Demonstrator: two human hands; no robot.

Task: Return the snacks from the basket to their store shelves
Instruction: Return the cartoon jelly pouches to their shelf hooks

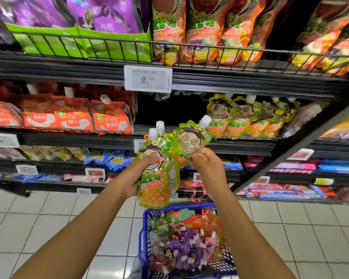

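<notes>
The right hand [207, 162] pinches one green cartoon-face jelly pouch [191, 140] by its lower edge, spout tilted up and to the right toward the matching row of pouches [248, 117] on the middle shelf [240, 147], up and right of it. That hand is the nearer one. The left hand [138, 174] grips two or three more pouches [155, 174] upright. The price tag [148, 79] above reads "2"; the pouch characters look like 金香橙, though I cannot be sure. The blue basket [147, 218] below holds mixed snacks.

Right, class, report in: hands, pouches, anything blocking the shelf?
Left hand grips pouches. Right hand pinches one pouch. Matching row up right, gap beside it. Basket below, nothing blocking.
</notes>
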